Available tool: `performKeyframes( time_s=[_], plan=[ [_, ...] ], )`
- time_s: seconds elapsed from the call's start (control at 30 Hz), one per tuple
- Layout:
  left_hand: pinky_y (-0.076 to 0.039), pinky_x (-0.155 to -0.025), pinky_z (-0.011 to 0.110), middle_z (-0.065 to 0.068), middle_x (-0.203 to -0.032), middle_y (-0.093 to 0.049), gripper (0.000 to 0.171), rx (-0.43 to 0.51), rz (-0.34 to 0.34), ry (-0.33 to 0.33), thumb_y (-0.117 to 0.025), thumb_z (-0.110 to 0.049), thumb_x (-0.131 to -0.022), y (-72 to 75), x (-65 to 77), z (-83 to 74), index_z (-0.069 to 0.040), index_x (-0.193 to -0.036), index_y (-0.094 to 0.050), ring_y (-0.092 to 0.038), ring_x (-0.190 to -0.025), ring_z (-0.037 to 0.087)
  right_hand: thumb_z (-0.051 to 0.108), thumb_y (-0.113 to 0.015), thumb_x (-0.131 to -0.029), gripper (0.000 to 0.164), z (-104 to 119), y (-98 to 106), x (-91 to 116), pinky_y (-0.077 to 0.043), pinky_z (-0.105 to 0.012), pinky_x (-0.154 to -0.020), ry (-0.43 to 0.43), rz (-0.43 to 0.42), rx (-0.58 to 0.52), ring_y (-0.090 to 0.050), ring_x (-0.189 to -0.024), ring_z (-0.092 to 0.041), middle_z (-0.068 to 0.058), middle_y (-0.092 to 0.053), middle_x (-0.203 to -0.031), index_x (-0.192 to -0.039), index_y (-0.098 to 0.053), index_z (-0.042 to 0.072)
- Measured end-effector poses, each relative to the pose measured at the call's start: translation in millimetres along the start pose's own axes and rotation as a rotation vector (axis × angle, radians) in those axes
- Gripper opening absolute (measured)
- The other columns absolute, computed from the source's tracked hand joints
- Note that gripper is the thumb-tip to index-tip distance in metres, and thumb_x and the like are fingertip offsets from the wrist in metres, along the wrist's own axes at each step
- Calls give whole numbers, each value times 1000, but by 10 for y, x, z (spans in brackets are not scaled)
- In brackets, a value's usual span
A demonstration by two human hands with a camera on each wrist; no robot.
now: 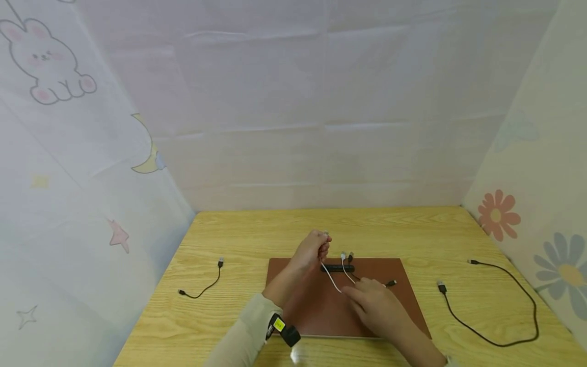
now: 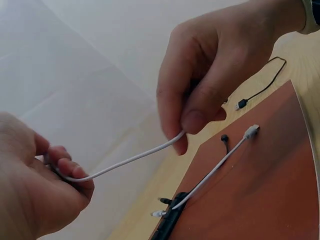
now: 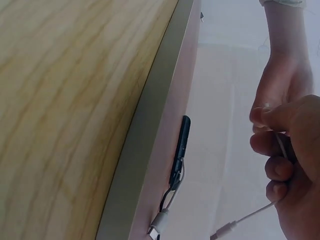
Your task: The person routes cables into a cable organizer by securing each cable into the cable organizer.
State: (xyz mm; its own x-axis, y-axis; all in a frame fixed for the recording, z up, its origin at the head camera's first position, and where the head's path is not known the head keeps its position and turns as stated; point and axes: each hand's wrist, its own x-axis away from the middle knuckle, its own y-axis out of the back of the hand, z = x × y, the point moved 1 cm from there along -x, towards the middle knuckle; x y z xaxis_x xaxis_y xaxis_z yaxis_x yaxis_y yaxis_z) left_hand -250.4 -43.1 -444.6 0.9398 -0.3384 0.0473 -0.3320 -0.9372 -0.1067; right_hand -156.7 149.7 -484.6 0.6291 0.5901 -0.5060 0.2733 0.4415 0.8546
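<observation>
My left hand (image 1: 314,250) holds a white USB cable (image 1: 331,279) near one end, its connector poking out above the fingers. Thumb and fingers of my right hand (image 1: 380,306) pinch the same cable farther along; its other plug (image 3: 227,228) dangles below that hand in the right wrist view. Between the hands the cable hangs slightly slack. Beneath them, a black cable holder (image 1: 337,268) sits near the far edge of a brown board (image 1: 316,316). Another white cable (image 2: 217,165) and a black cable (image 1: 391,283) run through the holder, their ends sticking out beyond it.
On the wooden table (image 1: 247,232), a short black USB cable (image 1: 206,290) lies left of the board. A longer black USB cable (image 1: 535,306) curves on the right. Printed cloth (image 1: 293,153) stands behind and at both sides.
</observation>
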Motion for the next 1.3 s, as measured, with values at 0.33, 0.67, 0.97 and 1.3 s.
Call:
performKeyframes(
  time_s=[0.33, 0.67, 0.97, 1.3],
  plan=[
    [-55, -90, 53, 9, -94, -63, 20, -68, -3, 52, -53, -12, -106, 152, -131, 268, 5, -116, -56, -61, -82, 29, 11, -80, -82, 13, 20, 3, 21, -35, -26, -66, 6, 60, 72, -45, -74, -9, 10, -66, -82, -92, -77, 17],
    [-58, -87, 49, 22, -103, -70, 11, -23, -44, 81, -59, 0, -101, 148, -274, 439, 6, -109, -57, -66, -105, 50, 11, -80, -82, 11, 51, -20, -1, -28, -24, -64, 60, 86, 91, -46, -71, -10, 9, -64, -75, -79, -71, 18],
    [-61, -80, 38, 18, -98, -73, 14, -163, -15, 98, -68, 3, -95, 159, -407, 577, 5, -106, -60, -73, -96, 39, 13, -80, -84, 14, 5, -44, 9, -28, -23, -61, 33, 147, 150, -47, -68, -9, 9, -62, -71, -75, -70, 18],
    [-62, -70, 33, 11, -89, -74, 16, -311, -23, 88, -75, 2, -89, 129, -516, 700, 1, -104, -66, -75, -80, 23, 11, -78, -84, 23, -34, -80, 22, -27, -23, -60, 13, 193, 154, -43, -65, -8, 10, -57, -65, -68, -65, 19]
  ],
)
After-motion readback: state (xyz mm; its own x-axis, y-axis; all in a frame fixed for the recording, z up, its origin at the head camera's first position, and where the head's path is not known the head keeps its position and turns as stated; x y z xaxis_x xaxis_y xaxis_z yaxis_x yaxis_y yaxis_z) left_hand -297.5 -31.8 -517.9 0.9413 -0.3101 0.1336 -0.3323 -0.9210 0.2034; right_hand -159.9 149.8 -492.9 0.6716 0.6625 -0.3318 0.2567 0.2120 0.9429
